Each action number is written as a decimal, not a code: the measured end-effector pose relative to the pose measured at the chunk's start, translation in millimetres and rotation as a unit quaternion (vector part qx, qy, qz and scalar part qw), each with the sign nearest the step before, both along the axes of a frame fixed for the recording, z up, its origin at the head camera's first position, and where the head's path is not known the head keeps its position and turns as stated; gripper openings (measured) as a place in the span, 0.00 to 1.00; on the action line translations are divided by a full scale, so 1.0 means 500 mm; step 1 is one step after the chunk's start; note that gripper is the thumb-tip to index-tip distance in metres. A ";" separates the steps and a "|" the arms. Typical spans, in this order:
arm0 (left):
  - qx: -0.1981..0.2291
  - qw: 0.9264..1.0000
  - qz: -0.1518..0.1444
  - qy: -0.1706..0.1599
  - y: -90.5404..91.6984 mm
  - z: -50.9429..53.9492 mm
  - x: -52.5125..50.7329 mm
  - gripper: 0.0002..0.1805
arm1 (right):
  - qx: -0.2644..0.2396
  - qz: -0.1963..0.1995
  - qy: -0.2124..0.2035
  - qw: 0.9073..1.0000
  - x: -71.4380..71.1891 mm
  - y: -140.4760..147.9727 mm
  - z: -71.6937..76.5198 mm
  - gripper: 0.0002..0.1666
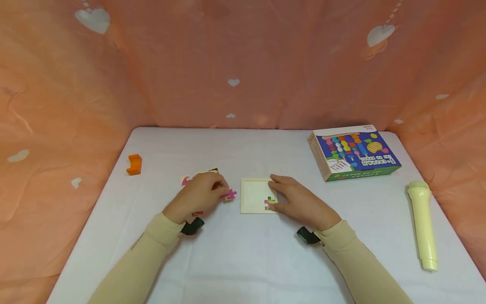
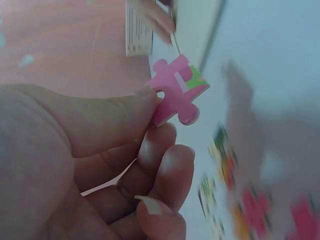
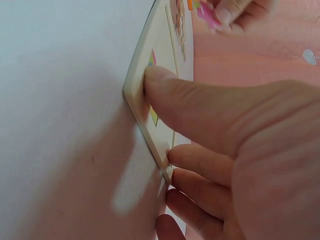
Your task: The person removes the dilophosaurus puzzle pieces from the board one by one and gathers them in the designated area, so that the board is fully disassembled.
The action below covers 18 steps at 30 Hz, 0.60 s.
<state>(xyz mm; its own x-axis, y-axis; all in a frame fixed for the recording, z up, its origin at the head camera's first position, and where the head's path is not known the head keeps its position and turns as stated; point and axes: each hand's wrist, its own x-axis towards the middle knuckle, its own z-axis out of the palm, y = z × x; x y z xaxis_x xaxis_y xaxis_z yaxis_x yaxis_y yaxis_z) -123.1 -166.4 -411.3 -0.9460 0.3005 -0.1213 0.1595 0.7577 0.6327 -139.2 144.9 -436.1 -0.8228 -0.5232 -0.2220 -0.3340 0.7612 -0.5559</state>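
Between thumb and fingers, my left hand pinches a pink jigsaw piece with a green and white patch, raised off the table. Right of it lies a pale wooden puzzle tray with a raised rim. My right hand grips the tray's right side, its thumb on top and its fingers along the edge. Under that thumb, a pink and green jigsaw piece sits in the lower right corner, partly covered. Several loose jigsaw pieces lie below the left hand, blurred in the left wrist view and mostly hidden in the head view.
An orange arch-shaped block stands at the back left of the white-covered table. A colourful toy box is at the back right. Along the right edge lies a pale yellow stick-shaped object. Orange cloth hangs behind the table.
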 end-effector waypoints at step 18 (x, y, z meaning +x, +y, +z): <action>-0.006 0.999 0.019 -0.037 -0.071 -0.028 0.033 0.06 | 0.003 0.011 0.018 1.000 0.002 -0.001 0.001 0.45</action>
